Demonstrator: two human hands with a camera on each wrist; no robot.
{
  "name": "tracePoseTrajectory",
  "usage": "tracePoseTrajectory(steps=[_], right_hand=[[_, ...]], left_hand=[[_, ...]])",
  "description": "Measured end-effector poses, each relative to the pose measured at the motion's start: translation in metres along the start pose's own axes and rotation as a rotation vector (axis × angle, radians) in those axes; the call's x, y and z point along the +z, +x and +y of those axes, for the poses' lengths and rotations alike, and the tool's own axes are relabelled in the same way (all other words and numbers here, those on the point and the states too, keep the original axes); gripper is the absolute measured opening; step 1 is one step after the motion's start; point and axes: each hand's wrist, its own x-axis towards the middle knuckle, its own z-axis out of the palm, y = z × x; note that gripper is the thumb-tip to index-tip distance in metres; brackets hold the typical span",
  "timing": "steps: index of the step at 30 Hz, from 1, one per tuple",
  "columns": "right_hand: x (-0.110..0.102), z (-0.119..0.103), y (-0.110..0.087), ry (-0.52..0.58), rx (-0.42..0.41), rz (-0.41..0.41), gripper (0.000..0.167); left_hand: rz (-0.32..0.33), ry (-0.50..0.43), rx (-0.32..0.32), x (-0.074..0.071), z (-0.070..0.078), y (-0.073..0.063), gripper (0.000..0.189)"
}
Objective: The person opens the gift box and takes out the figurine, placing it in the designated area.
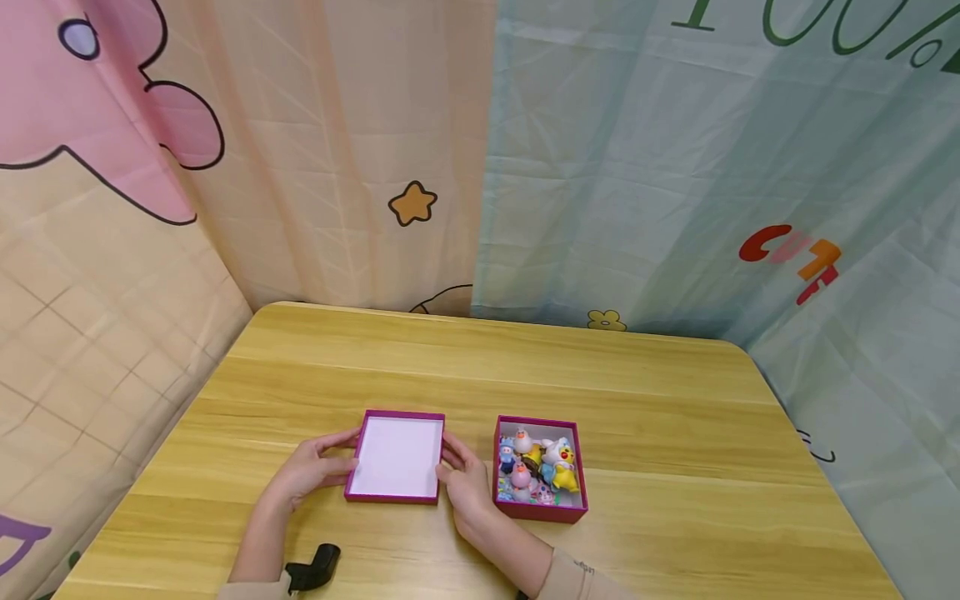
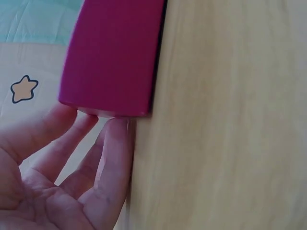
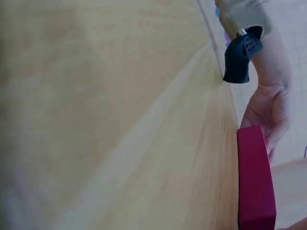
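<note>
A shallow square box lid (image 1: 397,458), magenta outside and white inside, lies open side up between both hands near the table's front. My left hand (image 1: 303,475) holds its left side, thumb and fingertips against the magenta wall (image 2: 112,57) in the left wrist view. On the opposite side, my right hand (image 1: 468,483) grips the lid's right edge. Whether the lid touches the table or hovers slightly cannot be told. Just right of that hand stands a matching magenta box (image 1: 540,512), holding several small toy figures (image 1: 522,475) in yellow, pink, white and blue.
The wooden table (image 1: 675,417) backs onto printed curtains (image 1: 337,167), which also hang at both sides. A black wrist-camera mount (image 1: 318,567) sticks out from the left sleeve above the table's front.
</note>
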Motion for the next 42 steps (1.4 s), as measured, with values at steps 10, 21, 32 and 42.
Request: tracePoseTrajectory(steps=[10,21,32,42], right_hand=[[0.0,0.0,0.0,0.007,-0.004,-0.005,0.048],[0.0,-0.003,-0.003,0.016,-0.037,-0.017,0.051],[-0.014,-0.035,-0.02,-0.017,-0.317,-0.114,0.048],[-0.054,-0.062,-0.024,-0.181,-0.522,-0.153,0.048]], left_hand=[[0.016,0.019,0.01,0.001,-0.001,-0.001,0.056],[0.036,0.028,-0.007,0.001,-0.001,-0.002,0.058],[0.2,-0.001,-0.053,0.002,0.007,0.0,0.05],[0.162,-0.036,0.021,0.016,0.02,0.002,0.05]])
